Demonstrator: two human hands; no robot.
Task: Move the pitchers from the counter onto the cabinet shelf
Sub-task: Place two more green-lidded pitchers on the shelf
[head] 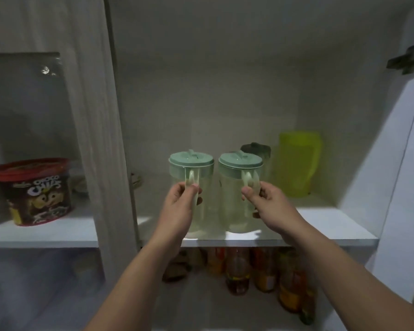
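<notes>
Two clear pitchers with pale green lids stand side by side near the front edge of the white cabinet shelf [332, 225]. My left hand [177, 206] grips the handle of the left pitcher [189, 168]. The right pitcher [237, 173] has its handle in the grip of my right hand [270, 206]. Both pitchers are upright, and their bases appear to rest on the shelf.
A yellow-green pitcher [296, 163] and a dark-lidded container [256, 149] stand behind at the right. A cereal tub [36, 192] sits on the left shelf beyond a wooden divider [101, 139]. Several bottles [261, 271] fill the shelf below. The open door [397, 163] is at right.
</notes>
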